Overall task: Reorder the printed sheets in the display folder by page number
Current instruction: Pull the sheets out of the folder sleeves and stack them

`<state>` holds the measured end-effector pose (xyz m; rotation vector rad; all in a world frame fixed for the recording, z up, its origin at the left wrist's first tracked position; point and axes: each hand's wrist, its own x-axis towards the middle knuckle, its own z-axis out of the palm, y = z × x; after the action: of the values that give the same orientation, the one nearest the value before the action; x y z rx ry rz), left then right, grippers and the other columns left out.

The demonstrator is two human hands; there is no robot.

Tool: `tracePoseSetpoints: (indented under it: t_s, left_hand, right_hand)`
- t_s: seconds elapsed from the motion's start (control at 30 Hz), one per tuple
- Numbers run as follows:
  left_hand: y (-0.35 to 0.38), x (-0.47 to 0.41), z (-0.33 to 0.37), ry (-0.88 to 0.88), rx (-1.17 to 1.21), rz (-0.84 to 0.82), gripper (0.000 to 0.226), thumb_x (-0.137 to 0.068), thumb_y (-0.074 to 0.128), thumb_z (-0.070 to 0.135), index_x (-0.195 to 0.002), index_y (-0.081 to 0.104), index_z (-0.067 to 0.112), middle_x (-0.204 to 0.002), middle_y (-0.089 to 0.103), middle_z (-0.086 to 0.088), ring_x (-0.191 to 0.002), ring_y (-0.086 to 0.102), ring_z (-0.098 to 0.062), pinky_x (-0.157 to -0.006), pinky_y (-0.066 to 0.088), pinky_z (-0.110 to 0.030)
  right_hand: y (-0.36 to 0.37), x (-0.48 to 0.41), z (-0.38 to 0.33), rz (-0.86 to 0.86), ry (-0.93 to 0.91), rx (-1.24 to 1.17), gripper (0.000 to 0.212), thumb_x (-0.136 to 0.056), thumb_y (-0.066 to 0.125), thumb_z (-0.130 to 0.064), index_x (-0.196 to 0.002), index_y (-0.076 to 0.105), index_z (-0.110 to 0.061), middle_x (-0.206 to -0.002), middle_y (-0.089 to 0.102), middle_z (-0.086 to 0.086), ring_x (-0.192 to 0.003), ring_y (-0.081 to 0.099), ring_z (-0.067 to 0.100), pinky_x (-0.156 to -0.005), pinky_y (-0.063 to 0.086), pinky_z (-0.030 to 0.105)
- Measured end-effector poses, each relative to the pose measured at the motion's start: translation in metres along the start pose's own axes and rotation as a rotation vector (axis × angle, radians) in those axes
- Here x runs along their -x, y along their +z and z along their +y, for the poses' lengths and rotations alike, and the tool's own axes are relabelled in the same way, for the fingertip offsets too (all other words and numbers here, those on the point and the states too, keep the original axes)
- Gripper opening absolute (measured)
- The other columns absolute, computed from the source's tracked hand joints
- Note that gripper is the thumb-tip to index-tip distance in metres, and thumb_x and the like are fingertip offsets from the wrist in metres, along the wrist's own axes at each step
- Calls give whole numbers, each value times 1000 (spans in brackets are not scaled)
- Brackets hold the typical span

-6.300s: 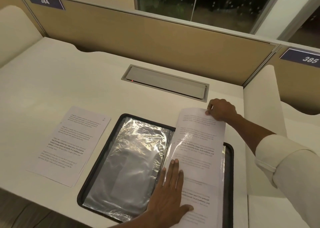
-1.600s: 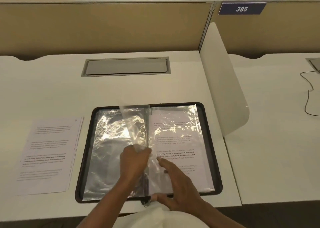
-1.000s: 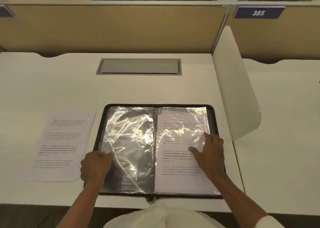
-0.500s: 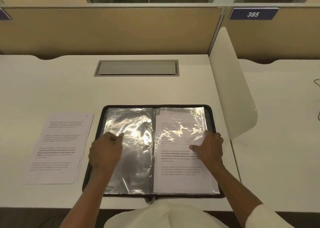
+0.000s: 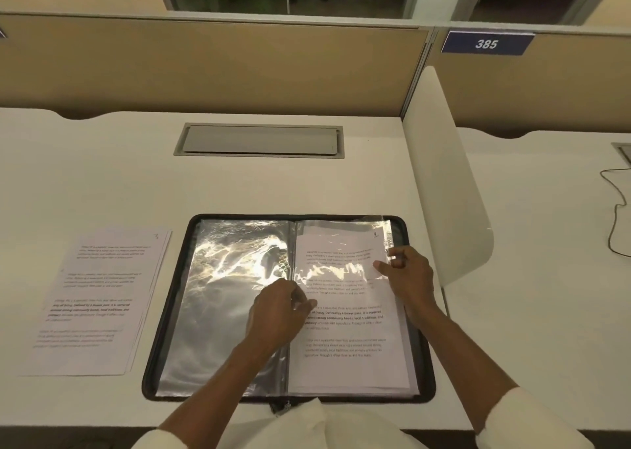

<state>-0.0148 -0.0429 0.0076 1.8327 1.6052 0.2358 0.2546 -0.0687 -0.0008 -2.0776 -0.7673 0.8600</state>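
Display folder (image 5: 218, 329), left fingers (image 5: 307, 303) at spine, right fingers (image 5: 380, 265) pinching sleeve (image 5: 341, 274) (outer edge)

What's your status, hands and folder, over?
Right hand pinches outer edge of right sleeve; left hand at its spine edge, grip unclear. Sheet 1 sleeved. Loose sheets beside folder, not obstructing.

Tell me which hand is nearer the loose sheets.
Left. The left hand is at the folder spine, right of the loose sheets; the right hand is farther right.

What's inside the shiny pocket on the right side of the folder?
A printed sheet with a handwritten 1 in its top corner sits inside the right pocket. Anything under that sheet is covered.
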Motion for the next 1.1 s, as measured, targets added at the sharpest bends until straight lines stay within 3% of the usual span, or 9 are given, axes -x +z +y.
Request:
tracePoseSetpoints:
  t_s: [0.13,0.23,0.33,0.4,0.53,0.67,0.77,0.87,1.1]
  left_hand:
    - [-10,-15,23,-92,174,-41,48,-90,67,70,-78,72,24,-77,75,10,-73,72,-8,-78,64,-42]
    - [-32,-25,59,-297,581,-83,76,-86,60,82,-87,77,9,-77,80,-1,-72,79,-21,-77,67,-43]
    - [-55,-42,80,-445,811,-122,90,-77,63,89,-94,77,2,-81,80,-12,-75,80,-30,-72,66,-41]
    - [-65,-54,80,-484,859,-121,72,-84,75,72,-99,76,2,-84,80,-16,-75,80,-34,-68,64,-40]
    - [-72,-69,76,-524,829,-166,18,-88,76,6,-101,75,-7,-91,80,-21,-67,79,-30,-54,58,-30]
    - [-62,-72,72,-525,821,-159,25,-83,90,14,-95,77,-4,-83,81,-13,-62,75,-21,-55,58,-29]
    - [-51,-70,76,-544,855,-164,34,-76,96,21,-92,78,-3,-81,80,-13,-64,75,-23,-65,62,-34]
    - [-43,-70,86,-542,877,-152,37,-75,97,24,-92,77,-2,-77,79,-13,-62,75,-24,-64,62,-33]
    - [-28,-72,109,-493,932,-71,46,-78,95,24,-106,68,0,-78,79,-15,-59,74,-22,-57,60,-31]
  right_hand:
    - [-4,6,-28,-102,-181,2,10,-88,85,-24,-92,76,-23,-86,76,-9,-82,74,12,-80,64,37]
    - [-4,20,-40,-235,-441,111,12,-87,85,-24,-83,74,-25,-81,73,-14,-77,72,9,-68,59,22]
    - [4,30,-38,-301,-691,240,16,-85,84,-32,-82,68,-31,-82,66,-17,-78,68,9,-65,58,29]
    - [8,33,-35,-320,-763,290,16,-87,79,-40,-83,64,-35,-84,64,-19,-79,65,8,-66,58,32]
    - [10,34,-40,-310,-714,280,26,-85,74,-62,-86,67,-37,-86,65,-22,-83,66,6,-67,58,27]
    - [9,24,-63,-289,-444,124,58,-78,58,-88,-99,71,-36,-91,74,-18,-86,71,5,-75,63,32]
    - [15,1,-87,-280,-267,93,45,-86,67,-74,-107,68,-35,-100,75,-12,-89,74,11,-83,65,45]
    - [29,-27,-121,-361,-248,199,27,-91,76,-52,-109,66,-34,-105,74,-8,-94,73,15,-87,64,45]
    - [70,-63,-182,-729,-323,657,13,-86,84,-12,-99,79,-13,-92,74,-3,-84,70,17,-64,53,25]
